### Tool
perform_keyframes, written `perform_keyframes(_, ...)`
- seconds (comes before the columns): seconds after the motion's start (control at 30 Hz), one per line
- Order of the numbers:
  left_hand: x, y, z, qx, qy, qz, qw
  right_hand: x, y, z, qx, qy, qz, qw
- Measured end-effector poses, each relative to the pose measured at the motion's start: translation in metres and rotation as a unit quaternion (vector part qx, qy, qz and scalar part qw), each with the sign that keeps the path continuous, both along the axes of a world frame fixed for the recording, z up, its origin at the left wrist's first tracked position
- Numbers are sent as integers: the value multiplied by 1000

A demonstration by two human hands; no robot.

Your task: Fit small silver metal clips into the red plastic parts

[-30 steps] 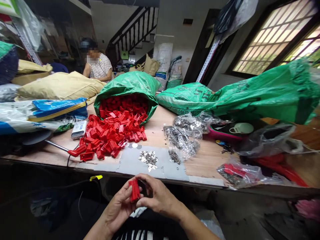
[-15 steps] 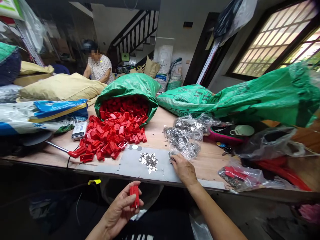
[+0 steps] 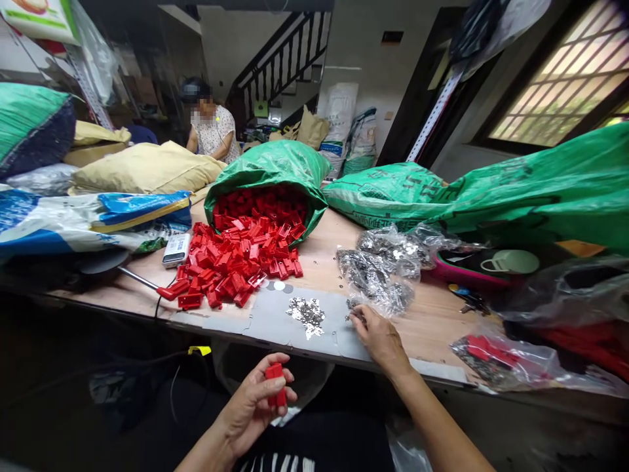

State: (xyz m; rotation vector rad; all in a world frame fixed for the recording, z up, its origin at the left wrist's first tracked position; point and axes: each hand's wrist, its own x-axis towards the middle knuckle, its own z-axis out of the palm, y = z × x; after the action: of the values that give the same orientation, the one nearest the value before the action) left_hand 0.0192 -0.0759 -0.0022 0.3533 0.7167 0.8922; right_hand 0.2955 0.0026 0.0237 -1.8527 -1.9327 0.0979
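Observation:
My left hand (image 3: 260,400) is closed round a red plastic part (image 3: 276,383), held in front of the table's front edge. My right hand (image 3: 381,337) rests over the grey mat (image 3: 265,328), fingertips pinched together at a small heap of dark metal pieces (image 3: 352,308). What lies between those fingertips is too small to make out. Left of that hand, flat shiny metal pieces (image 3: 307,316) lie in a loose pile on the mat. Many red plastic parts (image 3: 236,262) spill from the open green sack (image 3: 275,160) onto the table.
Clear plastic bags of metal pieces (image 3: 376,275) lie beyond my right hand. Another bag with red parts (image 3: 496,357) sits at the right edge. A white box-shaped device (image 3: 176,250) stands left of the red heap. A person (image 3: 216,131) works behind the sacks.
The view has turned slightly left, so everything appears shifted right. My left hand still holds the red part, and my right hand stays at the dark metal pieces.

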Motion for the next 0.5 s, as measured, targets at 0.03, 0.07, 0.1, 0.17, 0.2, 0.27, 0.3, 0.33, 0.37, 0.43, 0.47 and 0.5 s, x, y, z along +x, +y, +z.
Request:
perform_keyframes(0.03, 0, 1, 1, -1, 9, 10, 1000, -1, -1, 0, -6, 17, -3, 1000)
perform_keyframes(0.07, 0, 2, 2, -4, 14, 19, 1000, -2, -2, 0, -9, 35, -3, 999)
perform_keyframes(0.1, -1, 3, 4, -7, 15, 27, 999, -3, -2, 0, -6, 55, 1, 998)
perform_keyframes(0.17, -3, 5, 7, -10, -2, 32, 999, -6, -4, 1, 7, 97, 18, 995)
perform_keyframes(0.2, -4, 7, 8, -9, -17, 30, 999, -9, -6, 2, 9, 120, 28, 992)
perform_keyframes(0.27, -7, 10, 10, 1, -41, 29, 999, -16, -10, 4, 1, 168, 49, 985)
perform_keyframes(0.3, -7, 12, 10, 10, -46, 33, 998, -21, -13, 5, -8, 193, 61, 979)
perform_keyframes(0.33, -8, 14, 11, 19, -48, 40, 998, -27, -17, 6, -19, 217, 72, 973)
perform_keyframes(0.37, -8, 15, 11, 30, -46, 50, 997, -34, -21, 8, -30, 240, 83, 967)
perform_keyframes(0.43, -6, 18, 12, 54, -38, 71, 995, -48, -30, 11, -51, 280, 105, 953)
perform_keyframes(0.47, -5, 19, 14, 68, -31, 81, 994, -56, -35, 13, -62, 294, 118, 946)
perform_keyframes(0.5, -3, 19, 15, 84, -19, 92, 992, -63, -40, 15, -72, 304, 133, 940)
